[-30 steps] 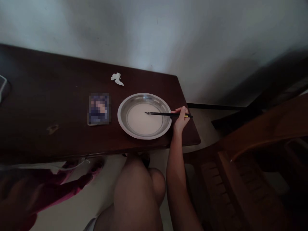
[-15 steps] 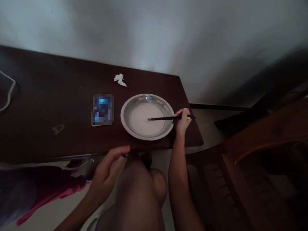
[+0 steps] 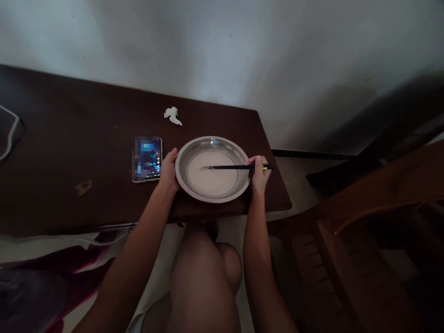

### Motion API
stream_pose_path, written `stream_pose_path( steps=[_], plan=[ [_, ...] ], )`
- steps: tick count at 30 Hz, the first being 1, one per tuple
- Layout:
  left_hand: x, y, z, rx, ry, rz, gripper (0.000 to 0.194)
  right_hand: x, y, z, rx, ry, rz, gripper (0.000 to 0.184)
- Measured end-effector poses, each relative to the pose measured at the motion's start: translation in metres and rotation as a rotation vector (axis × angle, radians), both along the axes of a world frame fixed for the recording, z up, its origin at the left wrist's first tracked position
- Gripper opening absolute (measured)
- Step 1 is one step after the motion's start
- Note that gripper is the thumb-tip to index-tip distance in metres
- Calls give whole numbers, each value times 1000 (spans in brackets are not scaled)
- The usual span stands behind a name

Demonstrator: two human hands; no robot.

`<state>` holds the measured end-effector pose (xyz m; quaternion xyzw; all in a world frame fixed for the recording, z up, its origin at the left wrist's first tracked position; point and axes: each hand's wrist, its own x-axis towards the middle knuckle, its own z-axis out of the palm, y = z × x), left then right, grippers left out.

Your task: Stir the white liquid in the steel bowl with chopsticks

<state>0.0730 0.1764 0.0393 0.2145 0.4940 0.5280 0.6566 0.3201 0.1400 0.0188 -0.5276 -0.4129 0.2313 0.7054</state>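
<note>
A round metal basin (image 3: 212,200) stands near the front right part of the dark table, with a pale, milky liquid (image 3: 211,182) in it. My right hand (image 3: 259,175) is closed around a pair of black chopsticks (image 3: 236,167) at the basin's right rim; their far tips dip into the liquid left of its middle. On the opposite side, my left hand (image 3: 169,171) grips the basin's left edge, its thumb near the rim and the other fingers mostly hidden by the basin's wall.
A lit phone (image 3: 148,158) lies just left of my left hand. Behind the basin is a crumpled white tissue (image 3: 172,115). A white cable (image 3: 13,129) rests at the table's far left. To the right stands a wooden chair (image 3: 333,226); a wall rises behind the table.
My left hand has come up from below the table's front edge and taken hold of the basin's left side. The chopstick tips have shifted slightly left in the liquid.
</note>
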Motion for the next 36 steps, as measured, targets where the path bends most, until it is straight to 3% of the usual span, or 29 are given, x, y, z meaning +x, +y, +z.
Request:
stream_pose_path(
  steps=[4,6,10,14,16,21,26,32,36],
  plan=[
    [2,21,10,-58,-93,-43,27,5,4,-2,70,95,-213,54],
    [3,33,10,-84,-101,-28,27,7,5,-2,47,111,-171,55],
    [10,56,6,-89,-103,-85,21,9,4,7,-11,-16,44,55],
    [18,70,2,-71,-72,-177,16,16,9,18,37,-60,5,53],
    [21,74,2,-58,-75,-199,16,22,15,19,51,-33,-15,55],
    [23,80,0,-15,-75,-241,22,31,25,10,-24,-63,145,55],
    [26,86,-4,15,-21,-183,21,30,20,3,32,-12,35,55],
    [28,85,-4,16,-33,-142,21,26,10,1,-5,-61,161,49],
    [28,83,-2,15,-36,-170,18,26,11,1,82,-11,49,50]
  ],
)
